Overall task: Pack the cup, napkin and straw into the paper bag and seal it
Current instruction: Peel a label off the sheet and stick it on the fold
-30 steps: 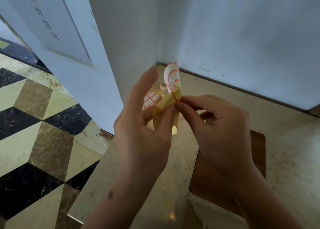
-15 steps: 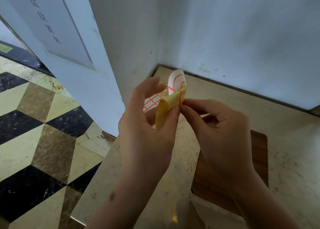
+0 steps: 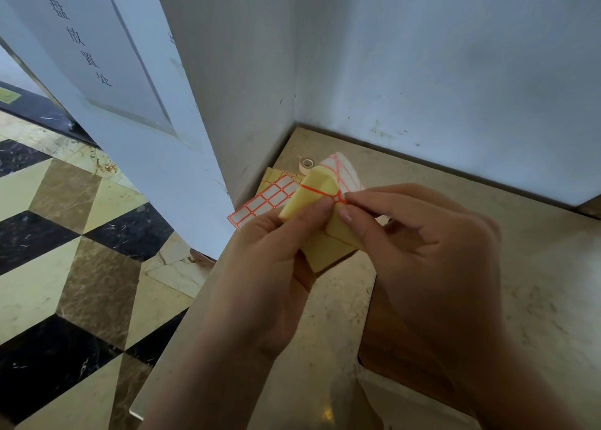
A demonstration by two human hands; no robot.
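Note:
A bent sticker sheet (image 3: 320, 185), yellow on its back with white labels in an orange grid, is held above the marble counter (image 3: 325, 316). My left hand (image 3: 270, 267) grips it from below, thumb on the yellow backing. My right hand (image 3: 419, 257) pinches a label at the orange grid lines with thumb and forefinger. No cup, napkin, straw or paper bag shows in this view.
More sticker sheets (image 3: 265, 197) lie in the counter's corner by the white walls, beside a small tape roll (image 3: 306, 163). A brown wooden panel (image 3: 390, 348) sits under my right forearm. The counter's left edge drops to a tiled floor (image 3: 65, 267).
Both hands have lowered and tipped the sheet forward, and its yellow back now faces up. My right fingers have shifted onto the orange grid at the fold.

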